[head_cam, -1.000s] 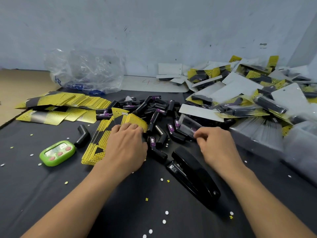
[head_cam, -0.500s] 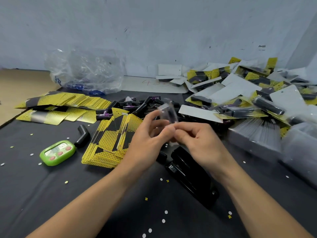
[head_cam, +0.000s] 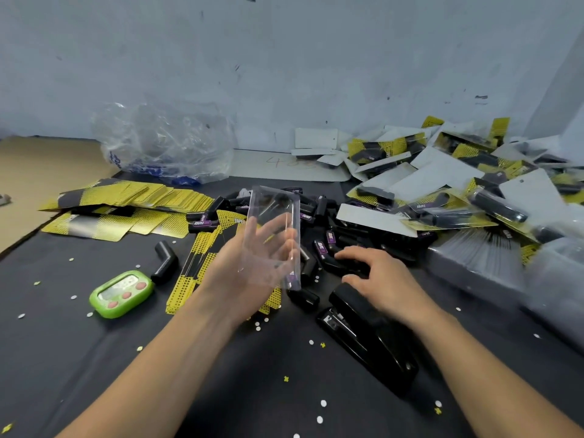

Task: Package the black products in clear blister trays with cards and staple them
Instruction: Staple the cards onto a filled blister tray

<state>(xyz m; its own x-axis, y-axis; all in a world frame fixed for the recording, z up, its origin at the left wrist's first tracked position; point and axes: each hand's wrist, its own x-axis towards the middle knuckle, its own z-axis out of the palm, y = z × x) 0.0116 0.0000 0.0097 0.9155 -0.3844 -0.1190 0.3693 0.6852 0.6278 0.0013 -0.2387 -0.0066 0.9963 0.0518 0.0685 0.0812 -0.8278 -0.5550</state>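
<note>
Our left grip (head_cam: 252, 257), a bare hand turned palm up, is raised above the bench (head_cam: 94, 358) and holds a clear blister tray (head_cam: 273, 216) nearly upright. The fingers (head_cam: 279, 224) show through the plastic, lightly curled behind the tray. The tray looks empty, with no card in it, and it hangs in front of the pile of black products (head_cam: 319, 216) that lies in the middle of the bench.

Our right grip (head_cam: 376, 276) is palm down at the near edge of that pile, just beyond the nose of the black stapler (head_cam: 369, 339). Its fingers and thumb are bent to either side of one black product with a purple label (head_cam: 331, 263). We cannot tell whether they have closed on it or are only touching it.

Below the left grip lies a stack of yellow cards (head_cam: 185, 292), and more yellow cards are fanned out at the far left (head_cam: 132, 200). A single bent black piece (head_cam: 164, 260) lies apart from the pile, just beside a green timer (head_cam: 121, 294). At the right, finished packs (head_cam: 442, 191) are heaped against the wall, with a row of stacked clear trays (head_cam: 474, 248) in front of them. A crumpled plastic bag (head_cam: 167, 147) sits at the back left. Small white paper dots (head_cam: 323, 403) are scattered over the dark bench cloth.
</note>
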